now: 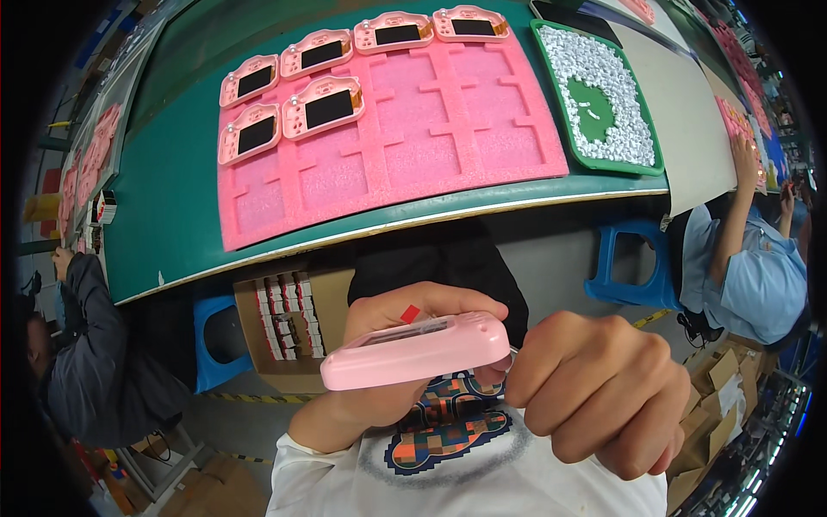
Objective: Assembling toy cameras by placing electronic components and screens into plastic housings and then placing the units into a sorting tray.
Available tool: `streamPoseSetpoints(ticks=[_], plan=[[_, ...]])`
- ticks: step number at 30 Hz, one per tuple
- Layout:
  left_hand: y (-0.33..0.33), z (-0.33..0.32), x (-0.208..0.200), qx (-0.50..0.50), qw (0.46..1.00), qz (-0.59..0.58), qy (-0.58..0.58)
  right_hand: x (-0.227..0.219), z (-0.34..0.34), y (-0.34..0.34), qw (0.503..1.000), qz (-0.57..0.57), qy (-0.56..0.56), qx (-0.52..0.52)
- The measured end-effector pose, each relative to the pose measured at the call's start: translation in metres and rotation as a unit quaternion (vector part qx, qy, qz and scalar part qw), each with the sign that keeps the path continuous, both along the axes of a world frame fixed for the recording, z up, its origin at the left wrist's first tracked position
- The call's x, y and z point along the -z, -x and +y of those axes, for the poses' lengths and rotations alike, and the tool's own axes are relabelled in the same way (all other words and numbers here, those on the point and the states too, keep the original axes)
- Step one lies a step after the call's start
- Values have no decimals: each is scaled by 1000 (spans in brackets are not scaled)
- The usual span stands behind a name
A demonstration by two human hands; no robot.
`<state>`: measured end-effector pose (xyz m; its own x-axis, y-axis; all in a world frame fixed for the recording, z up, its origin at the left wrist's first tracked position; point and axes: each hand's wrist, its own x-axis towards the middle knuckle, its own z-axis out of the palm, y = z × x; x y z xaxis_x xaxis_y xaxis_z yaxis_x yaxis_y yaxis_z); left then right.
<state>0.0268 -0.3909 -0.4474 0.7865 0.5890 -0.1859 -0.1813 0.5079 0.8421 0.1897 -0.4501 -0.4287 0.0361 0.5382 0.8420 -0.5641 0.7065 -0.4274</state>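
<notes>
My left hand (388,314) grips a pink handheld game-console shell (413,353) from behind, held edge-on close to my chest. My right hand (603,392) is curled into a fist at the shell's right end, touching it; what its fingers pinch is hidden. On the green table lies a pink foam tray (448,138) with several finished pink shells with dark screens (323,108) in its upper-left pockets.
A green tray (650,146) of small white parts sits right of the foam. A cardboard box (289,323) of small items stands under the table edge, with blue stools (633,258) nearby. One person in blue sits at right, another in dark clothes at left.
</notes>
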Motion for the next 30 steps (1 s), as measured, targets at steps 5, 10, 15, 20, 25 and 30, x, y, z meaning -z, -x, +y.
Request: streamPoseSetpoints(ticks=[5,10,15,20,25,30], plan=[[0,3,6,35,996,-72,39,-1,-8,0,1000,15,7,13],[-1,4,10,51,989,-132,38,-8,-3,-5,1000,-11,4,-1],[-3,2,7,40,993,-109,-3,-6,0,-8,1000,-24,-6,-16],[-4,3,7,41,995,-93,-19,-2,-6,-7,1000,-4,-3,1],[-4,6,9,33,996,-81,-12,2,-2,-9,1000,14,-4,-2],[1,37,6,43,967,21,-249,-8,-12,-33,998,55,12,-31]])
